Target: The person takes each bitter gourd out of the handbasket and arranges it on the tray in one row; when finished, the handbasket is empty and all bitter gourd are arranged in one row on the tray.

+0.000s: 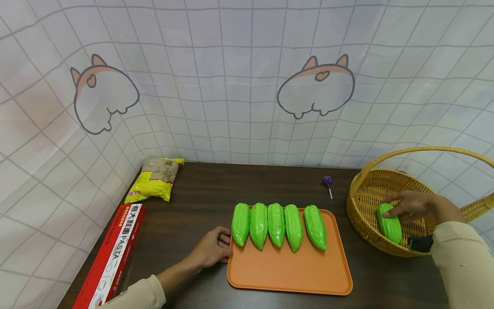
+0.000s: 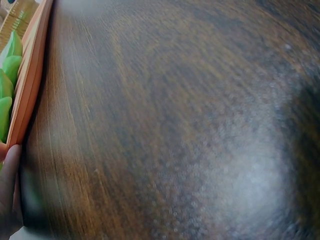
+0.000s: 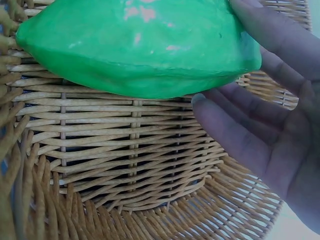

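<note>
Inside the wicker basket [image 1: 359,221], at the right of the head view, my right hand [image 1: 418,205] holds a glossy green ridged fruit [image 1: 390,225] with pointed ends. The right wrist view shows the thumb over one end of this fruit [image 3: 145,50], with fingers [image 3: 232,120] along its underside. My left hand [image 1: 213,246] grips the left rim of an orange tray [image 1: 289,272]. Several matching green fruits [image 1: 276,225] lie side by side along the tray's far half. In the left wrist view, part of the left hand [image 2: 9,187] touches the tray's edge [image 2: 31,75].
A dark wooden table [image 1: 208,184] carries everything. A red pasta box [image 1: 112,257] and a yellow bag [image 1: 156,178] lie at the left. Between tray and basket, toward the back, lies a purple lollipop [image 1: 327,182]. Some black object [image 1: 420,243] sits in the basket. A gridded cloth [image 1: 231,86] hangs behind.
</note>
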`<state>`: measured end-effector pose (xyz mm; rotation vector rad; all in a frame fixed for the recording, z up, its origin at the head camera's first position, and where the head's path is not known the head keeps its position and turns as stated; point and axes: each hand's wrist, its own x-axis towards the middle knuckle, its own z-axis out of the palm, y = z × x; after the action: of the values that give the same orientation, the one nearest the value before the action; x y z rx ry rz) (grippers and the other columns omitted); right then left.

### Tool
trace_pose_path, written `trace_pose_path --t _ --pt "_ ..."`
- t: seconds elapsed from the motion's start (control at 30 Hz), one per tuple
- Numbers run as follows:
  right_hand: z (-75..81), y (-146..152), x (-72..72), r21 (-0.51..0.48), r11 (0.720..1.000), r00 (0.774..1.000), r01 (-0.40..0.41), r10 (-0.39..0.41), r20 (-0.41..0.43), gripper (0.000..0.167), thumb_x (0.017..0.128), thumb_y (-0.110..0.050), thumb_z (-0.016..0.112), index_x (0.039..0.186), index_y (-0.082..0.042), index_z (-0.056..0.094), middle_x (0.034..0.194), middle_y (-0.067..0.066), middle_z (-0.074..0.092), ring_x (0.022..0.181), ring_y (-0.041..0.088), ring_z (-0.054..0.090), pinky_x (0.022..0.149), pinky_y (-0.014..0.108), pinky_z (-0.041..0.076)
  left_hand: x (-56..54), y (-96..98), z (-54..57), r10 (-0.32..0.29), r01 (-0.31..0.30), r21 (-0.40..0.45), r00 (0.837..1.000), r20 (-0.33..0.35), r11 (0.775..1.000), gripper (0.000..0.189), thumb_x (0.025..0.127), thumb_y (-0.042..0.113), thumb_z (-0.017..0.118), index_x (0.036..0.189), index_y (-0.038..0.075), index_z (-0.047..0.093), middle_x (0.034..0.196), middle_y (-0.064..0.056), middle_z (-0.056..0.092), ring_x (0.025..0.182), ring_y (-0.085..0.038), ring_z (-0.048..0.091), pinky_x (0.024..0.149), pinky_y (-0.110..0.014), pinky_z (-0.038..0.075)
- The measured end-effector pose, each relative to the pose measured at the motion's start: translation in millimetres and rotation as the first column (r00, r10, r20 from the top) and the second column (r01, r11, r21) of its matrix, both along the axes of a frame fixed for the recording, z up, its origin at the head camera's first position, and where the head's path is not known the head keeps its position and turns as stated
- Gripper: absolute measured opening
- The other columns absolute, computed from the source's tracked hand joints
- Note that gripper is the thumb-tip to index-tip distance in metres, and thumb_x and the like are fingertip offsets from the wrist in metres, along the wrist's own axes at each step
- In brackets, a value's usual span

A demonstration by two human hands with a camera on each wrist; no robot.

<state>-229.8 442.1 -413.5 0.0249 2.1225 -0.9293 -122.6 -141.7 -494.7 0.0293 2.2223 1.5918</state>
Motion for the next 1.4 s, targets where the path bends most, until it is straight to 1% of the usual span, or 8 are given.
trace_pose_path --t 0.17,0.47,0.7,0.8,0.93,1.07,1.27,1.4 --pt "-0.7 -0.2 -0.1 -0.003 1.0 1.0 -0.013 0.013 -0.022 0.082 0.094 -0.023 0.07 0.151 0.014 0.023 0.131 0.025 0.054 0.109 0.027 0.066 0.093 0.045 0.059 -0.6 0.1 0.1 -0.003 0.003 -0.005 1.0 -0.004 1.0 0.057 0.074 -0.003 0.071 0.127 -0.006 0.052 0.106 -0.015 0.056 0.085 -0.019 0.062 0.063 -0.033 0.063" --pt "-1.0 1.5 -0.8 -0.025 1.0 0.999 0.0 -0.001 -0.051 0.082 0.096 -0.024 0.068 0.152 0.012 0.021 0.13 0.022 0.056 0.108 0.024 0.066 0.095 0.045 0.058 0.2 1.0 0.6 0.001 -0.001 -0.005 1.0 -0.001 1.0 0.057 0.073 -0.004 0.071 0.127 -0.005 0.053 0.105 -0.014 0.056 0.085 -0.019 0.062 0.063 -0.033 0.063" --pt "1.5 0.2 1.5 -0.009 0.999 0.994 -0.031 0.03 -0.103 0.078 0.097 -0.027 0.065 0.152 0.012 0.024 0.141 0.038 0.04 0.116 0.031 0.063 0.095 0.048 0.058 1.7 1.0 1.4 0.014 -0.014 -0.002 1.0 0.002 1.0 0.057 0.072 -0.006 0.07 0.127 -0.005 0.053 0.106 -0.015 0.056 0.084 -0.019 0.061 0.062 -0.035 0.063" --pt "2.3 -0.7 2.4 -0.003 1.0 0.993 -0.029 0.028 -0.115 0.079 0.098 -0.027 0.065 0.152 0.012 0.024 0.14 0.038 0.043 0.114 0.032 0.063 0.094 0.049 0.058 2.4 1.2 1.8 0.018 -0.018 -0.003 1.0 0.001 1.0 0.058 0.072 -0.006 0.07 0.127 -0.005 0.053 0.106 -0.015 0.056 0.084 -0.019 0.061 0.062 -0.036 0.063" --pt "3.5 -2.2 2.7 -0.001 1.0 0.993 -0.001 0.001 -0.12 0.082 0.099 -0.029 0.063 0.153 0.013 0.018 0.131 0.031 0.053 0.111 0.034 0.065 0.093 0.049 0.059 2.0 1.1 1.5 0.015 -0.015 -0.002 1.0 0.003 1.0 0.057 0.073 -0.006 0.07 0.127 -0.005 0.053 0.106 -0.015 0.056 0.084 -0.019 0.061 0.062 -0.035 0.063" --pt "3.8 -3.8 2.9 0.001 1.0 0.991 0.019 -0.019 -0.135 0.083 0.1 -0.032 0.06 0.153 0.014 0.015 0.131 0.032 0.053 0.111 0.037 0.065 0.092 0.048 0.059 1.5 0.9 1.2 0.014 -0.014 -0.003 1.0 0.001 1.0 0.057 0.073 -0.005 0.07 0.127 -0.005 0.053 0.106 -0.015 0.056 0.084 -0.019 0.061 0.062 -0.035 0.063" --pt "0.6 -3.0 3.6 -0.019 0.999 0.984 0.031 -0.034 -0.175 0.082 0.101 -0.031 0.059 0.153 0.014 0.015 0.13 0.03 0.052 0.106 0.026 0.066 0.092 0.046 0.06 0.4 0.6 -0.1 0.0 0.0 0.0 1.0 0.005 1.0 0.057 0.073 -0.004 0.07 0.127 -0.005 0.053 0.106 -0.014 0.056 0.085 -0.019 0.061 0.063 -0.034 0.063" --pt "1.6 -2.7 4.7 -0.034 0.999 0.979 0.017 -0.024 -0.202 0.08 0.101 -0.031 0.058 0.153 0.014 0.015 0.135 0.036 0.046 0.107 0.027 0.066 0.092 0.046 0.06 -0.6 -0.1 -0.5 -0.005 0.005 0.0 1.0 0.004 1.0 0.057 0.073 -0.003 0.07 0.127 -0.005 0.053 0.106 -0.014 0.056 0.086 -0.019 0.062 0.063 -0.033 0.063"
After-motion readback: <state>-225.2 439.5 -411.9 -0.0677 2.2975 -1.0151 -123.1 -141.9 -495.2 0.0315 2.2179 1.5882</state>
